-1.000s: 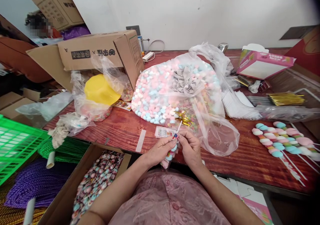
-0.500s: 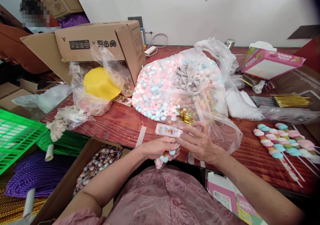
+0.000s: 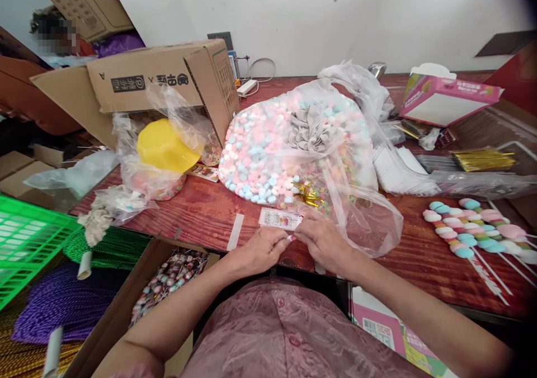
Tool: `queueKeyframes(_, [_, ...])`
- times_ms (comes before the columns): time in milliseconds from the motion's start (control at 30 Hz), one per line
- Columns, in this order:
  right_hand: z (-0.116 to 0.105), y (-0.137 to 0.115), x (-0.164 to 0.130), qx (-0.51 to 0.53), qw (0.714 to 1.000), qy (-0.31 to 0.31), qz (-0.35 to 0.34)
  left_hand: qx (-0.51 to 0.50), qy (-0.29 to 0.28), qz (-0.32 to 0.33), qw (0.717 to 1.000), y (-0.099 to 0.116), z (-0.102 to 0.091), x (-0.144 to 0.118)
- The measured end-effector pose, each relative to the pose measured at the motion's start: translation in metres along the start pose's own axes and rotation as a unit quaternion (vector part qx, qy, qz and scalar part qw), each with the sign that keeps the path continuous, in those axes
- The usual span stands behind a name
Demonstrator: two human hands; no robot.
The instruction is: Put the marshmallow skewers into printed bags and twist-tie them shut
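Note:
My left hand (image 3: 257, 250) and my right hand (image 3: 324, 241) meet at the near edge of the red wooden table (image 3: 210, 213). A small white sticker sheet (image 3: 279, 218) lies just beyond them. My right fingertips pinch its near right corner. My left fingers are curled against the right ones, and what they hold is hidden. The wrapped marshmallow skewer from the earlier frames is out of sight. Behind the sheet sits a big clear bag of pink, blue and white marshmallows (image 3: 268, 149), with gold twist ties (image 3: 309, 197) at its front.
Finished marshmallow skewers (image 3: 470, 230) lie at the right. A cardboard box (image 3: 159, 79) and a yellow bowl in plastic (image 3: 165, 146) stand at the left. A carton of wrapped sweets (image 3: 168, 280) and a green crate (image 3: 25, 238) sit lower left. A pink box (image 3: 448, 95) is far right.
The wrapped marshmallow skewer my left hand held has dropped out of sight. Both hands have come down to the sticker sheet at the table edge, and the right hand now pinches its corner.

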State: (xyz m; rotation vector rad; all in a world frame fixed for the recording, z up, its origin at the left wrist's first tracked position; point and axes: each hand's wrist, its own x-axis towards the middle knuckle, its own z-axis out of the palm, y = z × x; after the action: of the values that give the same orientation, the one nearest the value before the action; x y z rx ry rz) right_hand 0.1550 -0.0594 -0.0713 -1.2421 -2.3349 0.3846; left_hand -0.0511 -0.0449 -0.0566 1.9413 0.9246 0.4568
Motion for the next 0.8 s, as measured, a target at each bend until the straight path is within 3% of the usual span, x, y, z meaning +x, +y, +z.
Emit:
queueKeyframes(67, [-0.003, -0.008, -0.007, -0.08, 0.991, 0.088, -0.063, -0.113, -0.018, -0.08, 0.99, -0.002, -0.002, 0.0])
queueKeyframes(133, [-0.005, -0.013, -0.016, -0.128, 0.976, 0.118, -0.132, -0.246, -0.063, -0.157, 0.954, -0.002, -0.004, 0.0])
queueKeyframes(267, [-0.004, -0.014, -0.027, -0.11, 0.968, 0.093, -0.207, -0.409, -0.177, -0.204, 0.872, -0.002, -0.003, -0.001])
queueKeyframes(333, [-0.001, -0.013, -0.028, -0.102, 0.971, 0.08, -0.201, -0.41, -0.212, -0.203, 0.864, -0.003, -0.001, 0.0])
queueKeyframes(367, [0.001, -0.013, -0.027, -0.104, 0.974, 0.075, -0.189, -0.383, -0.219, -0.194, 0.876, -0.003, -0.001, 0.0])
queueKeyframes(433, [0.007, -0.012, -0.023, -0.111, 0.979, 0.066, -0.155, -0.255, -0.2, -0.142, 0.935, -0.003, -0.001, 0.0])
queueKeyframes(500, [0.013, -0.01, -0.019, -0.106, 0.987, 0.045, -0.115, -0.053, -0.141, -0.052, 0.987, -0.002, 0.001, -0.002])
queueKeyframes(533, [0.017, -0.009, -0.017, -0.094, 0.991, 0.03, -0.095, 0.054, -0.106, -0.008, 0.993, -0.001, 0.002, -0.004])
queueKeyframes(600, [0.023, -0.005, -0.012, -0.045, 0.998, 0.002, -0.051, 0.228, -0.047, 0.044, 0.972, 0.001, 0.008, -0.008])
queueKeyframes(667, [0.027, -0.003, -0.008, 0.006, 1.0, -0.01, -0.015, 0.327, -0.007, 0.05, 0.944, 0.002, 0.016, -0.011])
queueKeyframes(800, [0.016, -0.001, 0.002, 0.032, 0.999, -0.005, 0.012, 0.35, 0.052, 0.052, 0.934, -0.005, 0.027, -0.011])
